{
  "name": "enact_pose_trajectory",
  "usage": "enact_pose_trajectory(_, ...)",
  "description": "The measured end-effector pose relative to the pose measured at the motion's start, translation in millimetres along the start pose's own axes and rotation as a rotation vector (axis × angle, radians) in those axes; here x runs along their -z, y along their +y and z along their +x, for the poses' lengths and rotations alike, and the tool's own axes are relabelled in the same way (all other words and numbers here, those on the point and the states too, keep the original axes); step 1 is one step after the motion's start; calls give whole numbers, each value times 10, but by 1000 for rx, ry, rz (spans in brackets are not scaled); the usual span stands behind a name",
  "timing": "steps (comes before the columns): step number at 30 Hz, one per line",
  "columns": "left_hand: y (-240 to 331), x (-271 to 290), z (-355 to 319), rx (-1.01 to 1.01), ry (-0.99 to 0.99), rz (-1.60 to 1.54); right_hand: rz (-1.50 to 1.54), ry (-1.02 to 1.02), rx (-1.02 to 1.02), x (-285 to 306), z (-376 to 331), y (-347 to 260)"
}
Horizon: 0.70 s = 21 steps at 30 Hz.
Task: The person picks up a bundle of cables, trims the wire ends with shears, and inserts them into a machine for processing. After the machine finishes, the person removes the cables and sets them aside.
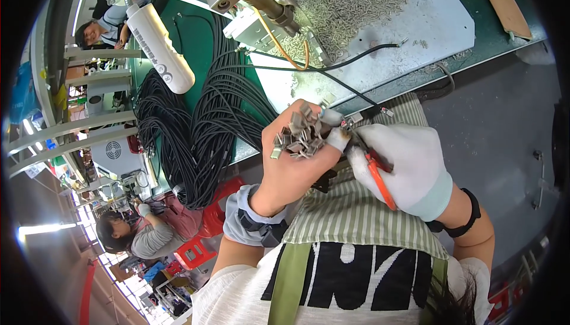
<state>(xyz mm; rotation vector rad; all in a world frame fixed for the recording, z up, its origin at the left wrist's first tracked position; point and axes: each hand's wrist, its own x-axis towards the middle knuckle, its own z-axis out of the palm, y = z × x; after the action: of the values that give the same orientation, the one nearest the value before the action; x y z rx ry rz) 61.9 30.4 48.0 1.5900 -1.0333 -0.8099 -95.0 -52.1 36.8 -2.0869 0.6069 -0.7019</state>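
My left hand, with white cots on the thumb and a finger, cradles several small metal connector shells in its palm. Its thumb and finger pinch a small metal connector piece. My right hand, in a white glove, is closed around orange-handled pliers. The pliers' jaws reach that pinched connector piece; their exact grip is too small to make out. Just beyond the hands, a black cable ends in a metal plug over the table's near edge.
A press machine stands on the table, with a heap of small metal parts on a white board. Bundled black cables hang over the table's left side. A white lamp juts in above. Two co-workers and red stools are at left.
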Motion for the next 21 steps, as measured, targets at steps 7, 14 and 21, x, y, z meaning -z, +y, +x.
enact_pose_trajectory(7,62,-20,14,163,-24,-70,-327,108,101,-45,13,36)
enact_pose_trajectory(14,-15,-26,41,140,-11,-88,-205,50,64,-47,10,73)
enact_pose_trajectory(21,-235,214,125,485,-62,-413,364,-210,-207,-50,15,204)
